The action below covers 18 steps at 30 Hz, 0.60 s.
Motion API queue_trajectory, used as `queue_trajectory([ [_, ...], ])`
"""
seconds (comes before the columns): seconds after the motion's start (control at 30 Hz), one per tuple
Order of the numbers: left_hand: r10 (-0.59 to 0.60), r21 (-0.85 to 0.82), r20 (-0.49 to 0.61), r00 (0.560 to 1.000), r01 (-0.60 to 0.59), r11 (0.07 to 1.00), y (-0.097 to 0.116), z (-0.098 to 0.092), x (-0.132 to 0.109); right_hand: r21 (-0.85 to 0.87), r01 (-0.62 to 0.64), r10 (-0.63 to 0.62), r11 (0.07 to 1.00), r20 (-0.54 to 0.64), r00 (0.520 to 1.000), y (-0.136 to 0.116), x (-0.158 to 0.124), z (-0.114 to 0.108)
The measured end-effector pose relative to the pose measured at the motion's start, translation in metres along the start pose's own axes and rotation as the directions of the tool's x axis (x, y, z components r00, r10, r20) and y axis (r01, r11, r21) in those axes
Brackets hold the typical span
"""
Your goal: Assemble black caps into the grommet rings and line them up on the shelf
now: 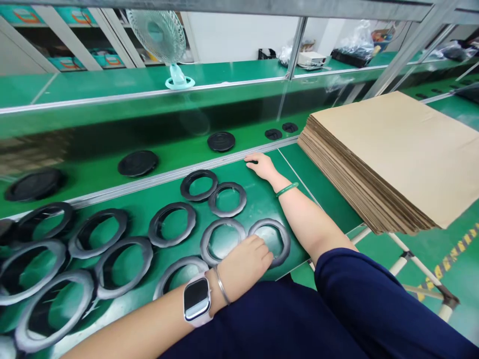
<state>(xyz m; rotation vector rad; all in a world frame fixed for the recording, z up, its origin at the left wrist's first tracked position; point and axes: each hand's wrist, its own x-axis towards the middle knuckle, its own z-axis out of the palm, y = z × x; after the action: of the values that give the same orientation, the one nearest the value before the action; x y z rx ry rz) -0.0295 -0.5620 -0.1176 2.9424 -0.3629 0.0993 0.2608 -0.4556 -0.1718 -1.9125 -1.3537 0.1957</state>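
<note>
My left hand [245,260], with a watch and a silver bangle on its wrist, lies across the near edges of two black rings, the front right ring [286,243] and the ring beside it [205,242]. Its fingers are curled together, and their tips and anything in them are hidden. Out by the metal rail [209,163], my right hand [262,167] has its thumb and fingers apart, with nothing seen between them. A green bangle sits on that arm. Two more rings, a rear ring [184,187] and one touching it [242,199], lie left of this hand.
Several other black rings [152,227] cover the green table on the left. Behind the rail, round black parts [221,141] lie on a green strip. A tall cardboard stack [396,149] stands at right. A fan [179,77] is on the back shelf; a metal post [297,47] rises there.
</note>
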Motion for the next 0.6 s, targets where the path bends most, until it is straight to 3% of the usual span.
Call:
queue_trajectory([
  [0.1,-0.030,-0.119,-0.051,0.998,0.024,0.993,-0.004,-0.011,-0.007,0.000,0.024,-0.024,1.000,-0.022,0.999,-0.001,-0.003,0.001],
  [0.17,-0.135,-0.342,-0.085,0.987,0.099,0.935,-0.009,-0.026,-0.019,-0.010,0.034,-0.034,0.999,-0.051,0.998,0.000,-0.004,0.003],
  [0.2,-0.230,-0.483,-0.093,0.969,0.158,0.861,-0.012,-0.034,-0.028,-0.019,0.035,-0.036,0.999,-0.070,0.997,0.001,-0.004,0.004],
  [0.23,-0.349,-0.626,-0.090,0.933,0.220,0.748,-0.016,-0.042,-0.038,-0.032,0.034,-0.037,0.999,-0.090,0.995,0.003,-0.003,0.004],
  [0.3,-0.586,-0.858,-0.039,0.809,0.274,0.435,-0.025,-0.054,-0.063,-0.066,0.030,-0.039,0.997,-0.136,0.990,0.008,0.003,0.005],
  [0.4,-0.796,-0.991,0.072,0.601,0.136,0.013,-0.040,-0.058,-0.100,-0.132,0.005,-0.034,0.991,-0.214,0.976,0.020,0.022,-0.001],
  [0.5,-0.880,-0.988,0.118,0.460,-0.033,-0.150,-0.050,-0.052,-0.123,-0.193,-0.050,-0.011,0.980,-0.300,0.954,0.036,0.048,-0.014],
  [0.6,-0.891,-0.969,0.156,0.425,-0.107,-0.221,-0.055,-0.041,-0.131,-0.233,-0.129,0.033,0.964,-0.376,0.926,0.058,0.074,-0.024],
])
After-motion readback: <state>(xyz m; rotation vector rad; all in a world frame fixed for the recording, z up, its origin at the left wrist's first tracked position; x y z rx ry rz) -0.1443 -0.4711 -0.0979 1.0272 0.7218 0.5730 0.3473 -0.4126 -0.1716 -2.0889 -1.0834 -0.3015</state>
